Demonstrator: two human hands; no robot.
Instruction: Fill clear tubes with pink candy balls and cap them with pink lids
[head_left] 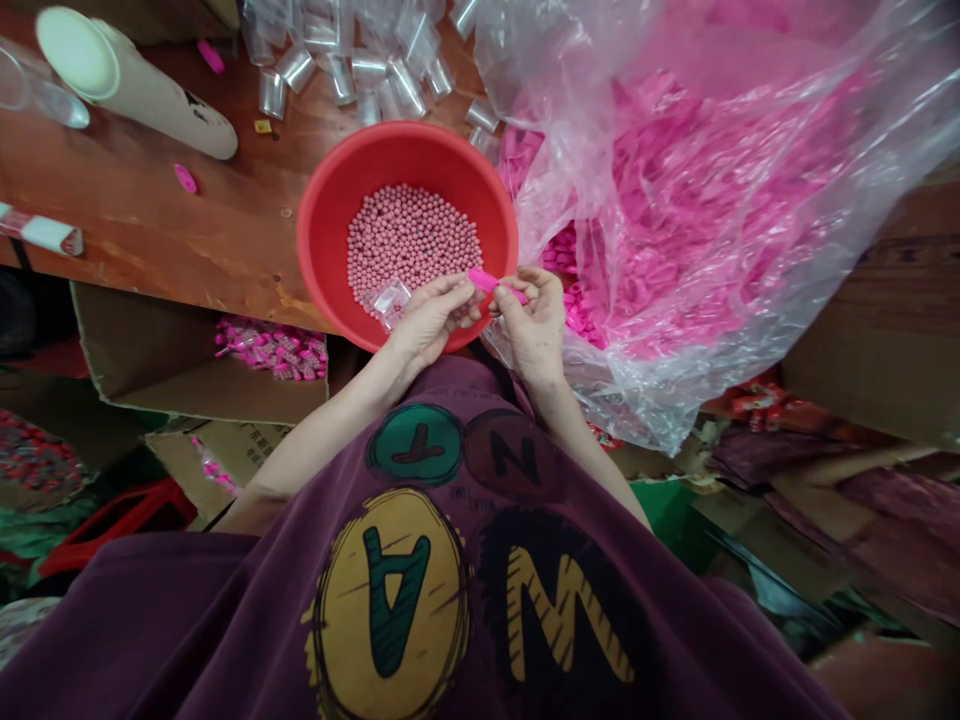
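Note:
Over the near right rim of a red bowl, my left hand and my right hand meet around a small, elongated bright pink plastic piece. The fingers of both hands are closed on it, and part of it is hidden behind them. Small round pink beads cover the bottom of the bowl. A small clear plastic container lies on the beads, just left of my left hand. The exact kind of the pink piece is too small to make out.
Right of the bowl, a large clear plastic bag holds many pink plastic pieces. Clear cups lie behind the bowl. A white cylinder lies on the wooden table. A cardboard box with pink items stands below left.

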